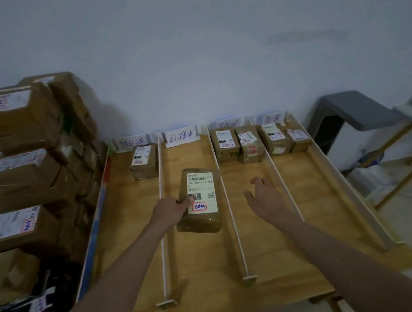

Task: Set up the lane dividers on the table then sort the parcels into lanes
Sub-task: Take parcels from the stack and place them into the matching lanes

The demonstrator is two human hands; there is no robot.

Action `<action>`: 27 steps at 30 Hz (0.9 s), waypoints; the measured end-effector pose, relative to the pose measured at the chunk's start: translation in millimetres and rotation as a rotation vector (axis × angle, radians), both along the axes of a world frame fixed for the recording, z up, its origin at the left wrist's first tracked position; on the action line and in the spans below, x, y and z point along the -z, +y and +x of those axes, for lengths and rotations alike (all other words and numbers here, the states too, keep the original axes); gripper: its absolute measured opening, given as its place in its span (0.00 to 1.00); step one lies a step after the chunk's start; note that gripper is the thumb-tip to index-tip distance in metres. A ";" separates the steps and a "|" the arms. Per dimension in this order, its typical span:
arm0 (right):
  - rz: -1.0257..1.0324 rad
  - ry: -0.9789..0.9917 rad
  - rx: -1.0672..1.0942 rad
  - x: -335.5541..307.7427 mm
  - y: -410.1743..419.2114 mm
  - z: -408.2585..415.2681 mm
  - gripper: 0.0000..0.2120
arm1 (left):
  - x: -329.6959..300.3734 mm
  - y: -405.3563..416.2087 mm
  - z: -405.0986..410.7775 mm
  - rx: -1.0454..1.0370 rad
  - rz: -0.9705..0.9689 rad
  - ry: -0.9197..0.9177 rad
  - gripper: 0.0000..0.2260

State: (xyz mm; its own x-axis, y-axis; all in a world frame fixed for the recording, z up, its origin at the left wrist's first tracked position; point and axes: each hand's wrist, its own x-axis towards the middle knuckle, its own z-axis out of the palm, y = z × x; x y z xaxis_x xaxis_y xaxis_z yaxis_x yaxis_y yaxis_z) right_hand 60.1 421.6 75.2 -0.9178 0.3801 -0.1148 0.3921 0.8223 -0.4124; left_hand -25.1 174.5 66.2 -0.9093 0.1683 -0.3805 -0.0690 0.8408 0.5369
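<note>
The left hand [172, 207] grips the parcel [200, 199] at its left edge, right hand [263, 195] relaxed beside it; it looks stiff and light, best held across its sides.

We see a small parcel-sorting station, set up indoors against a plain white wall [188, 43]. A wooden table [299, 260] is split into lanes by white dividers [161, 211], each lane headed at the table's far edge by a handwritten paper label [182, 135]. Labelled cardboard parcels [224, 143] sit at the table's far end; to the table's left rises a stack of boxes [21, 154]. To its right stands a grey stool [352, 110].
</note>
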 end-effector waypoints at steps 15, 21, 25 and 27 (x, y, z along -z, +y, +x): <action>0.005 0.007 0.155 12.1 123.7 11.8 0.20 | 28.1 146.5 -31.3 0.071 -0.015 -0.006 0.26; 0.013 -0.013 0.186 32.1 171.2 -12.1 0.22 | 60.5 204.1 -59.2 0.071 0.023 -0.041 0.24; 0.020 -0.024 0.150 48.5 203.6 -38.1 0.23 | 90.1 239.5 -82.4 0.029 0.046 -0.088 0.24; 0.033 -0.022 0.133 56.2 219.0 -49.8 0.24 | 103.7 255.8 -92.4 0.015 0.040 -0.110 0.23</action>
